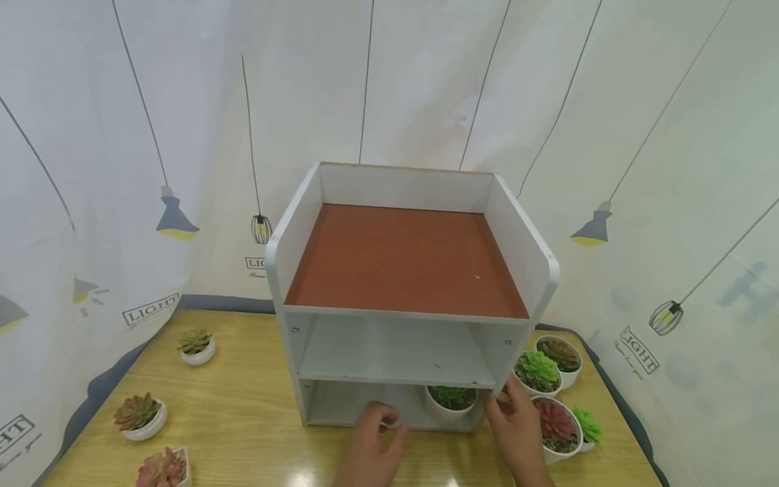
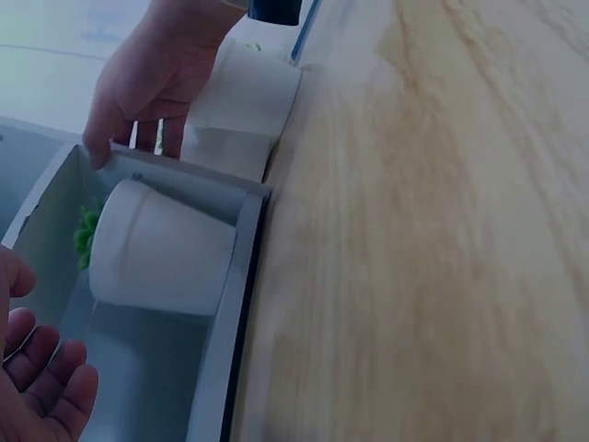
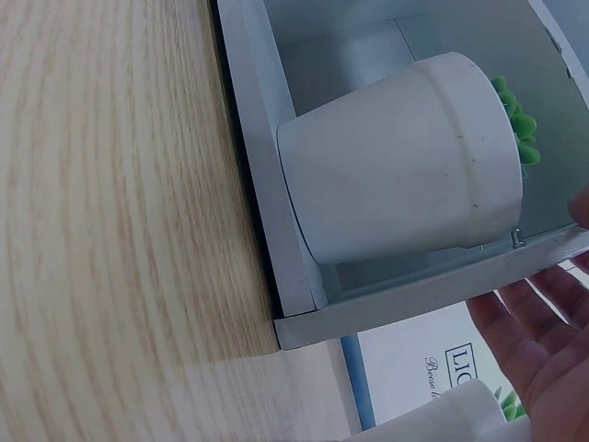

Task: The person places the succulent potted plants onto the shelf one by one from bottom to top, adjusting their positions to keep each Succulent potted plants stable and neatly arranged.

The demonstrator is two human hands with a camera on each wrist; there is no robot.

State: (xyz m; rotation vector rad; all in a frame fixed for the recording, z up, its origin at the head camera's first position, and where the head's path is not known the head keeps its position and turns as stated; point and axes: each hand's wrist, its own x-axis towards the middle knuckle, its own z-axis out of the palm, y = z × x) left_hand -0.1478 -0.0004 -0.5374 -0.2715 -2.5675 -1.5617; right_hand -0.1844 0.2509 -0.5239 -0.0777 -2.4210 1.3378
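A white shelf unit (image 1: 402, 349) with a brown top board stands on the wooden table. In its bottom compartment, at the right end, sits a white pot (image 1: 449, 410) with a green succulent, upright and close to the side panel (image 3: 433, 293). My right hand (image 1: 516, 426) grips that panel near its front edge, thumb on the inner side and fingers on the outer side. In front of the bottom compartment, left of the pot, my left hand (image 1: 374, 443) hovers with loosely curled fingers and nothing in them. The left wrist view also shows the pot (image 2: 161, 249) from the front.
Several potted succulents crowd the table right of the shelf, among them a red one (image 1: 555, 426) and a bright green one (image 1: 538, 372). On the left stand three small pots, one of them pinkish (image 1: 163, 468). A printed curtain (image 1: 414, 81) hangs behind.
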